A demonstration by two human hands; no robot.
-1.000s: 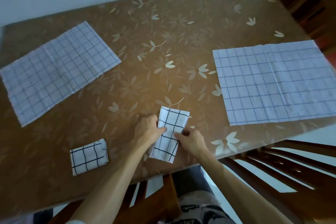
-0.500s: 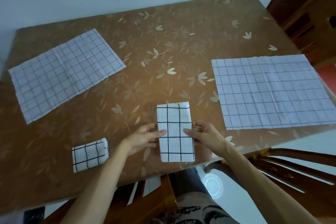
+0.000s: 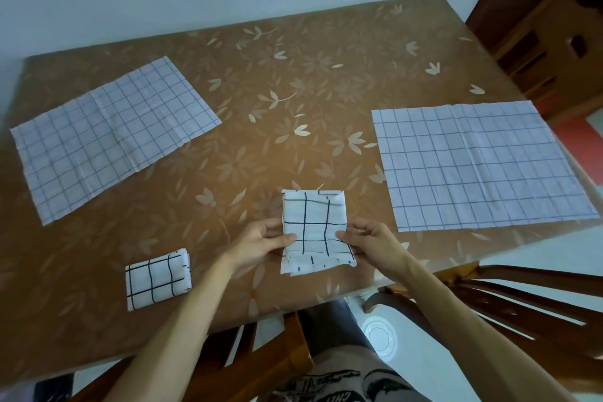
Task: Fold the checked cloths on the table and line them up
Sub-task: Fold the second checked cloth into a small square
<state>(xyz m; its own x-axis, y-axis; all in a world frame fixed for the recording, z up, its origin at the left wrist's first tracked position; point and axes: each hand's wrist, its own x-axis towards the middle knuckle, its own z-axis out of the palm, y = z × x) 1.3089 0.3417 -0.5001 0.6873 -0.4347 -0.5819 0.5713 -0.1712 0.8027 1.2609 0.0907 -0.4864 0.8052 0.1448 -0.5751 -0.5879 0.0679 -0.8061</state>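
— What do you see in the hands?

— I see my left hand (image 3: pixel 261 243) and right hand (image 3: pixel 372 243) each pinching a side of the half-folded checked cloth (image 3: pixel 315 232), near the table's (image 3: pixel 293 81) front edge.

— And the others?

— 1 small folded cloth (image 3: pixel 157 282) lies front left. 2 open cloths lie flat: the left cloth (image 3: pixel 114 137) and the right cloth (image 3: pixel 476 166), well apart.

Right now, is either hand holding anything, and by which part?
Both hands hold the half-folded checked cloth: the left hand pinches its left edge, the right hand its right edge, near the lower half.
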